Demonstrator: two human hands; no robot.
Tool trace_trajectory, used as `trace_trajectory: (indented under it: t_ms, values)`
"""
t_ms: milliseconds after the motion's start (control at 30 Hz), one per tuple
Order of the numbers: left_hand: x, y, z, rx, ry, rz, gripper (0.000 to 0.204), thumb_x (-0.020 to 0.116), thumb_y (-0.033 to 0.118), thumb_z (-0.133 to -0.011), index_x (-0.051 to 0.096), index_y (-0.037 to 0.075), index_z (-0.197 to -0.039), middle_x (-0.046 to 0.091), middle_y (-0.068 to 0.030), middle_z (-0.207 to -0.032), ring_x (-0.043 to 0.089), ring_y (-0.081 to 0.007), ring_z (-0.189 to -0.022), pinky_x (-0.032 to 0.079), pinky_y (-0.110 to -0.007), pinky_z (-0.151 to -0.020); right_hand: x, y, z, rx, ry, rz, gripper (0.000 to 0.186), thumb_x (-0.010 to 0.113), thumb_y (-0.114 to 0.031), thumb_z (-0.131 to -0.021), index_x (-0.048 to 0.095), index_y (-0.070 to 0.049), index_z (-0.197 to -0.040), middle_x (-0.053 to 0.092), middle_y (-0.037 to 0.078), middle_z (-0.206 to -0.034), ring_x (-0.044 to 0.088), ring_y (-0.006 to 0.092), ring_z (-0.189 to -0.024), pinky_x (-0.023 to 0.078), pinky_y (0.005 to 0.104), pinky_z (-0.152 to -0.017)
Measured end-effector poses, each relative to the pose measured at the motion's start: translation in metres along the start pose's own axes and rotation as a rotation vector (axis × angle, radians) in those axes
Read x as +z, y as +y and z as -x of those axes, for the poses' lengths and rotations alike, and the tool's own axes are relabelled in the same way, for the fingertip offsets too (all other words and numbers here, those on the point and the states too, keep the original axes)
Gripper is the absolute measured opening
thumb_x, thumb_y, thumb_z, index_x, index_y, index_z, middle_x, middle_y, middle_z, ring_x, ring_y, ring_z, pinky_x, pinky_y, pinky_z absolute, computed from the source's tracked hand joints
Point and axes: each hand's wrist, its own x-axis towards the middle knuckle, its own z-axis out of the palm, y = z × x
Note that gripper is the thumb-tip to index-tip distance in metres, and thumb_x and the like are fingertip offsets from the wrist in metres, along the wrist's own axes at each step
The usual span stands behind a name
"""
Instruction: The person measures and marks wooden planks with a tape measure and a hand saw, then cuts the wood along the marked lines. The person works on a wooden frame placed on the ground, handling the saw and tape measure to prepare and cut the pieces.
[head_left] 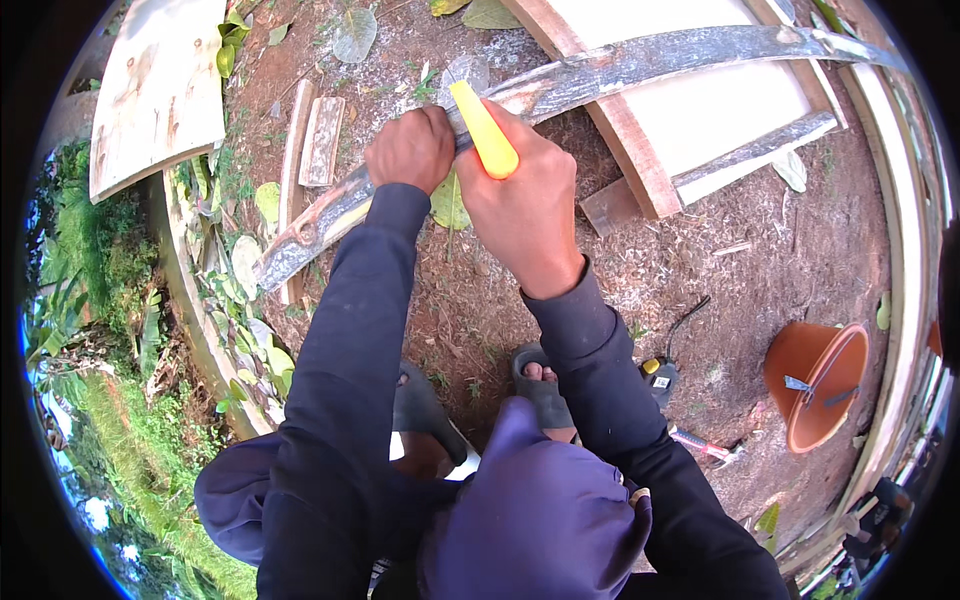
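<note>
A long, weathered grey wooden strip (640, 62) runs slantwise in front of me, from the lower left up to the far right. My left hand (412, 148) is closed over it, left of the middle, with the fingertips hidden. Right beside it, my right hand (525, 195) is wrapped round a tool with a tapered yellow handle (485, 132). Its working end is hidden or too thin to make out, so I cannot tell its kind. The right-hand fingers are close against the strip.
The strip crosses a wooden frame with a white panel (715, 115). Short wood pieces (322, 142) lie left; a pale board (165, 90) stands far left. On the dirt at right are an orange bucket (800, 375), a hammer (705, 446) and a tape measure (660, 378). My sandalled feet are below.
</note>
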Motion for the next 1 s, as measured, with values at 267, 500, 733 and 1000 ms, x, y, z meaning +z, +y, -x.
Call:
trace_trajectory:
  t_ms: [267, 500, 733, 1000]
  values:
    - [-0.002, 0.008, 0.001, -0.111, -0.002, 0.032, 0.049, 0.047, 0.032, -0.098, 0.075, -0.002, -0.077, 0.070, -0.0300, -0.075, 0.070, -0.0468, -0.070, 0.055, -0.055, -0.073, -0.161, 0.023, 0.210, 0.061, -0.248, 0.259, 0.056, 0.065, 0.002, -0.079, 0.061, 0.007, -0.135, 0.075, 0.022, -0.113, 0.078, 0.0302, -0.091, 0.060, 0.0340, -0.083]
    - [0.004, 0.010, -0.003, -0.040, 0.008, 0.038, 0.048, 0.048, 0.035, -0.098, 0.076, 0.000, -0.079, 0.070, -0.0308, -0.080, 0.071, -0.0496, -0.076, 0.056, -0.056, -0.077, -0.005, 0.021, 0.002, -0.024, 0.016, -0.033, 0.044, 0.066, 0.002, -0.084, 0.067, 0.002, -0.128, 0.074, 0.019, -0.096, 0.069, 0.0180, -0.074, 0.055, 0.0306, -0.070]
    - [-0.002, 0.001, -0.007, -0.088, -0.033, 0.008, 0.048, 0.047, 0.033, -0.098, 0.076, -0.001, -0.079, 0.071, -0.0304, -0.079, 0.072, -0.0468, -0.076, 0.056, -0.054, -0.078, -0.132, 0.022, 0.176, 0.078, -0.218, 0.171, 0.054, 0.065, 0.003, -0.078, 0.062, 0.009, -0.132, 0.075, 0.025, -0.111, 0.078, 0.0316, -0.091, 0.061, 0.0357, -0.081]
    - [0.003, 0.005, -0.015, -0.050, 0.043, -0.003, 0.051, 0.046, 0.036, -0.099, 0.077, 0.000, -0.081, 0.071, -0.0310, -0.083, 0.072, -0.0472, -0.080, 0.055, -0.055, -0.082, -0.007, 0.026, 0.011, -0.081, -0.009, -0.015, 0.050, 0.068, -0.001, -0.081, 0.063, 0.003, -0.131, 0.071, 0.025, -0.094, 0.072, 0.0407, -0.078, 0.057, 0.0402, -0.069]
